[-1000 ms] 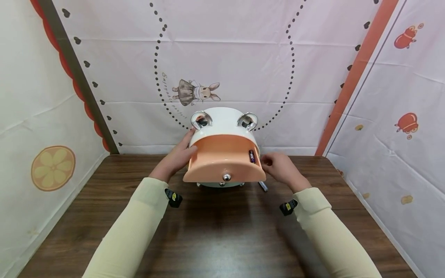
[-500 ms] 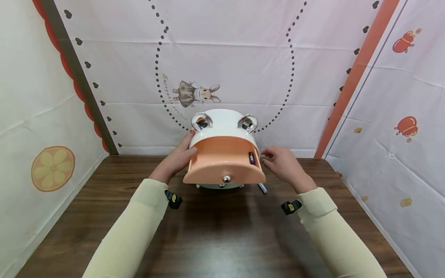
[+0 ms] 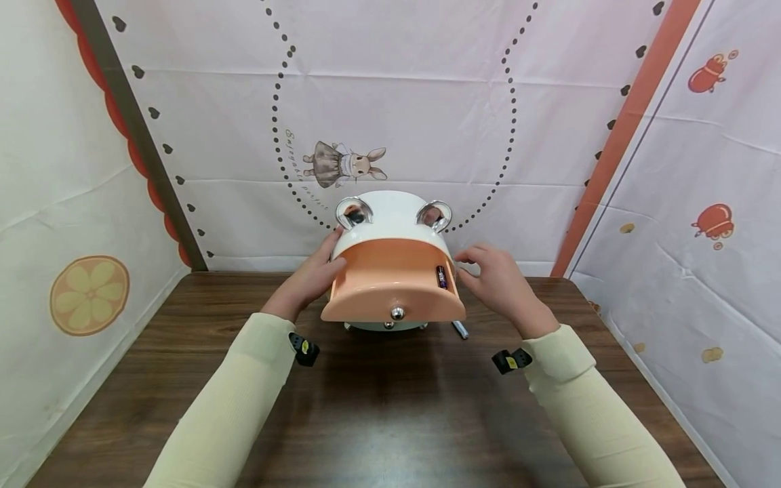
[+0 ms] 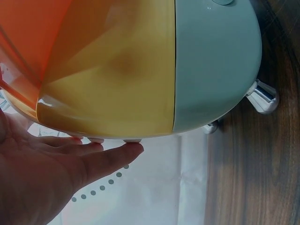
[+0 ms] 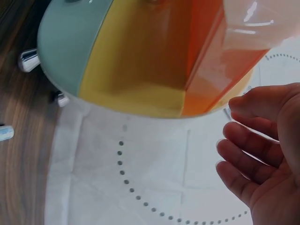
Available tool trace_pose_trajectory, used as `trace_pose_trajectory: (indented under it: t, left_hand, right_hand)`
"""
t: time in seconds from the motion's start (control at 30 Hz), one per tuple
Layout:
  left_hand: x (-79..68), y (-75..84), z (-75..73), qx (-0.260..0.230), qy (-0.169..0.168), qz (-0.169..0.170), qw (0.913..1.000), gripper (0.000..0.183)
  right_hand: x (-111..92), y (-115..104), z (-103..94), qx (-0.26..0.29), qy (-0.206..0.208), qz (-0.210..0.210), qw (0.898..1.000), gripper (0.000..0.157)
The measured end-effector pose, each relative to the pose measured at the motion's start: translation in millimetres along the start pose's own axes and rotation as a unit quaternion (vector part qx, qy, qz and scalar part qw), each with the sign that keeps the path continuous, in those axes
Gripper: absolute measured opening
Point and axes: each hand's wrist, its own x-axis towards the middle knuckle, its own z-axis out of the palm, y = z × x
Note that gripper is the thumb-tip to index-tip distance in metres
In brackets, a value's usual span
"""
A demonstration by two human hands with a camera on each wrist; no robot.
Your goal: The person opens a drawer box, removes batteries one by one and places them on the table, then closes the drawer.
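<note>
A rounded white storage box with two silver rings on top stands at the table's far side. Its peach upper drawer is pulled out, and a dark battery lies inside at the right. My left hand rests along the box's left side. In the left wrist view the left hand's fingers lie fairly straight against the edge of the box. My right hand is beside the box's right side with fingers loosely bent. The right wrist view shows nothing in the right hand.
A small silver-blue stick-like object lies on the wooden table, right of the box's feet. Below the peach drawer are a yellow section and a grey-green one. A printed cloth hangs close behind.
My right hand has moved slightly up and back along the box's right side, with its fingers spreading a little. The left hand, box and drawer look unchanged.
</note>
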Motion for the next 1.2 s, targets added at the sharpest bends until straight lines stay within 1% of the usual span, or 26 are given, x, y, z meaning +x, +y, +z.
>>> trace_pose_trajectory:
  t: [0.1, 0.2, 0.33, 0.47, 0.57, 0.73, 0.83, 0.9, 1.07, 1.13, 1.2]
  left_hand:
    - [0.0, 0.0, -0.2, -0.005, -0.001, -0.002, 1.0, 0.071]
    - [-1.2, 2.2, -1.7, -0.015, -0.007, -0.011, 0.9998, 0.071]
    - [-8.8, 13.7, -4.2, -0.022, -0.018, -0.019, 0.9994, 0.072]
    - [-17.2, 25.6, -4.3, -0.016, -0.02, -0.02, 0.9995, 0.071]
    - [-18.1, 27.0, -4.2, -0.015, -0.019, -0.021, 0.9995, 0.071]
    - [-17.4, 26.5, -3.7, -0.016, -0.015, -0.016, 0.9996, 0.071]
    - [-16.3, 26.1, -3.9, -0.018, -0.014, -0.014, 0.9996, 0.071]
    - [-15.4, 25.3, -4.1, -0.019, -0.015, -0.015, 0.9996, 0.072]
    - [-5.9, 10.0, -3.3, -0.019, -0.011, -0.019, 0.9996, 0.071]
    - [-1.8, 2.5, -2.4, -0.016, -0.006, -0.018, 0.9997, 0.07]
    - [-0.4, -1.0, -1.5, -0.01, -0.001, -0.014, 0.9998, 0.07]
  right_hand:
    - [1.5, -5.9, -1.8, 0.0, 0.0, -0.006, 1.0, 0.02]
    - [4.0, -11.9, -3.3, -0.002, -0.014, -0.007, 1.0, 0.02]
    - [8.5, -17.2, -3.7, -0.014, -0.041, -0.008, 0.999, 0.019]
    - [13.5, -20.7, -4.3, -0.043, -0.068, -0.016, 0.997, 0.017]
    - [17.8, -24.6, -6.3, -0.075, -0.086, -0.03, 0.993, 0.016]
    - [24.2, -33.5, -10.0, -0.124, -0.112, -0.072, 0.983, 0.016]
    - [27.2, -38.9, -11.9, -0.143, -0.128, -0.094, 0.977, 0.02]
    - [28.4, -41.3, -12.5, -0.149, -0.135, -0.107, 0.974, 0.018]
    - [29.6, -43.9, -11.1, -0.128, -0.149, -0.126, 0.972, 0.011]
    - [29.5, -44.1, -10.1, -0.119, -0.149, -0.124, 0.974, 0.012]
    - [28.9, -44.5, -9.7, -0.123, -0.148, -0.113, 0.975, 0.014]
